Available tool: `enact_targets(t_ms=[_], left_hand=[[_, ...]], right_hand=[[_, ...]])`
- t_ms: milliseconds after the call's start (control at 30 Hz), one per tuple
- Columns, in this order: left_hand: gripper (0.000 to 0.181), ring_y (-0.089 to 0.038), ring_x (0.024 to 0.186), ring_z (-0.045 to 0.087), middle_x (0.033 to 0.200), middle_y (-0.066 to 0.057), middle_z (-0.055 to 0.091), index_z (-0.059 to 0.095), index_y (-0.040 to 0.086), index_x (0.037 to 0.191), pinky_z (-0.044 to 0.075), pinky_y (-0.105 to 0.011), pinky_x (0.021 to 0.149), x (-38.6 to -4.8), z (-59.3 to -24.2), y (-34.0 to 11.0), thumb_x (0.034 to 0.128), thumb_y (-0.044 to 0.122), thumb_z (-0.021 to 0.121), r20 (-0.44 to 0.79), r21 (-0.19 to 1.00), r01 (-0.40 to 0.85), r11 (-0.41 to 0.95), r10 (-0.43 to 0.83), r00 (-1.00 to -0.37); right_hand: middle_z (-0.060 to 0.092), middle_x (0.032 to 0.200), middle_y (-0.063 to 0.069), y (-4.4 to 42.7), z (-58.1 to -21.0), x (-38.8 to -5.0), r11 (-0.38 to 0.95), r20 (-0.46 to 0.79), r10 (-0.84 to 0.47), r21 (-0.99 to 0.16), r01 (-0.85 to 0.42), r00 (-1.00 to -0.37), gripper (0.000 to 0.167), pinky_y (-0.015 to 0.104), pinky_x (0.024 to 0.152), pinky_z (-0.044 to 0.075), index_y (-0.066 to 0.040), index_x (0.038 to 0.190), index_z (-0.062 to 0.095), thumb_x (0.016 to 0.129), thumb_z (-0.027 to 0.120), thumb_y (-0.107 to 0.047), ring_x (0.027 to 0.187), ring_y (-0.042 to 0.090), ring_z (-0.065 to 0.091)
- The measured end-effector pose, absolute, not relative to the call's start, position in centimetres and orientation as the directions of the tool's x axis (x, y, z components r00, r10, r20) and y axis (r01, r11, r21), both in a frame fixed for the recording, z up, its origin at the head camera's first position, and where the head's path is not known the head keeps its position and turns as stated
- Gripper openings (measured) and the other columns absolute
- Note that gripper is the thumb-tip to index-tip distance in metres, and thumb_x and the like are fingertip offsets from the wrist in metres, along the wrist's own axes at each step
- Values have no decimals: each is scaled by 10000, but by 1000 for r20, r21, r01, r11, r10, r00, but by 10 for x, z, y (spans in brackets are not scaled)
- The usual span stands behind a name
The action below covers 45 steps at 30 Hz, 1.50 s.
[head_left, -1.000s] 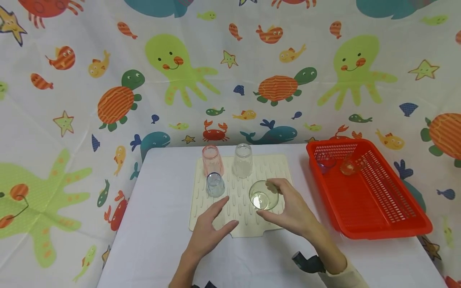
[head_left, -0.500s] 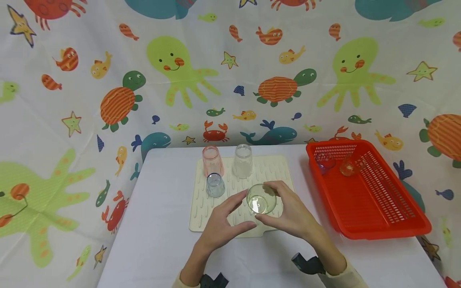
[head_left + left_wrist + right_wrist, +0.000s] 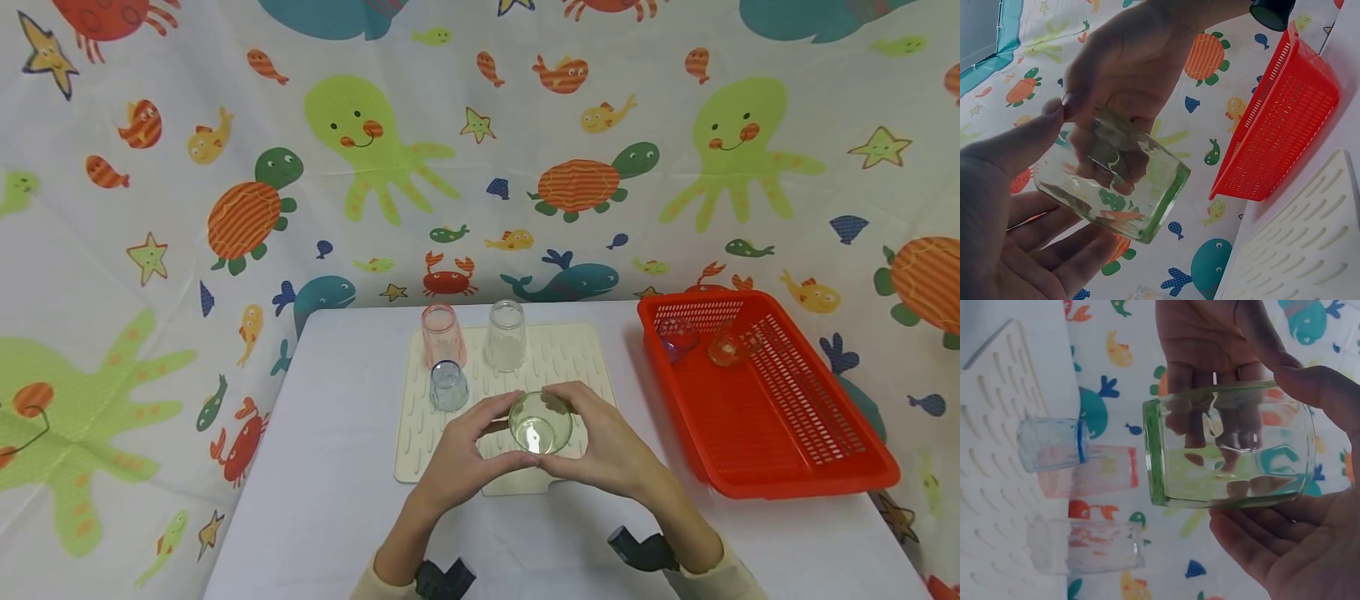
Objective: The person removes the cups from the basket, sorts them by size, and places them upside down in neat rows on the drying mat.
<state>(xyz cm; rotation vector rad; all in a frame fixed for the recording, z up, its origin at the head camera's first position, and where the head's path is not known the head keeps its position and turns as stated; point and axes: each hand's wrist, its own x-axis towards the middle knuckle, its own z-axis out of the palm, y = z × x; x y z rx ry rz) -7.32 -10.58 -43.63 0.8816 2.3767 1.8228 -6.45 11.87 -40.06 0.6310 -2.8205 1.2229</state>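
Both hands hold a pale green-tinted drinking glass [image 3: 541, 422] above the ribbed cream drying mat [image 3: 415, 450]. In the head view its mouth faces up, and I look down into it. My left hand [image 3: 468, 458] curves round its left side, my right hand [image 3: 607, 442] round its right, thumbs meeting at the near side. The right wrist view shows the glass [image 3: 1229, 450] between the fingers of both hands, its thick green base away from the thumbs. On the mat stand a pink glass [image 3: 443, 337], a clear glass [image 3: 506, 337] and a small blue glass [image 3: 448, 386].
A red plastic basket [image 3: 765, 417] stands on the right of the white-covered table [image 3: 322, 417]. Inside, at its far end, lie a purple glass [image 3: 677, 337] and an orange-tinted glass [image 3: 726, 346]. A sea-animal patterned curtain [image 3: 480, 233] hangs behind the table.
My left hand has come right and up to the green glass, from being apart to holding it. The right hand has drawn the glass slightly nearer and left.
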Motion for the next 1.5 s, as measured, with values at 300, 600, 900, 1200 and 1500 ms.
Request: enact_targets(t_ms=[300,600,900,1200,1500], left_hand=[[738,-157,1211,621,1384,7,616,523,231,1453,607,-319,942,-74,-432,-108,801,302,862,280,890,412,197,478,-833],[813,-125,1181,592,1365,13,600,501,185,1471,591,-281,931,-75,-431,-110,768,331,883,293,861,460,216,529,-797],[806,-126,1147,595,1338,10,595,525,153,1443,591,-277,912,-77,-432,-113,746,300,903,329,844,500,197,547,-770],[786,-126,1097,598,1288,6,600,563,149,1395,594,-264,914,-76,-431,-111,714,314,921,387,819,542,188,517,-764],[715,-131,1031,620,1220,-21,632,590,117,1349,594,-258,856,-77,-430,-112,760,408,873,494,776,609,164,441,-749]], right_hand=[[624,1262,-98,122,-399,-64,607,151,-404,-693,-388,-902,781,387,932,608,-197,1349,553,696,904,-440,1076,63,607],[623,1282,-127,122,-398,-64,562,147,-445,-722,-404,-883,823,379,952,607,-206,1378,546,674,920,-412,1112,62,626],[626,1294,-118,125,-397,-64,504,143,-480,-763,-405,-865,853,418,990,592,-157,1388,543,676,923,-433,1144,76,629],[639,1304,-41,127,-397,-64,458,129,-497,-801,-386,-858,859,417,1023,573,-167,1401,529,674,935,-379,1153,71,609],[626,1303,-77,124,-411,-65,389,140,-494,-847,-362,-858,831,427,1049,556,-213,1394,524,680,944,-282,1171,126,615]])
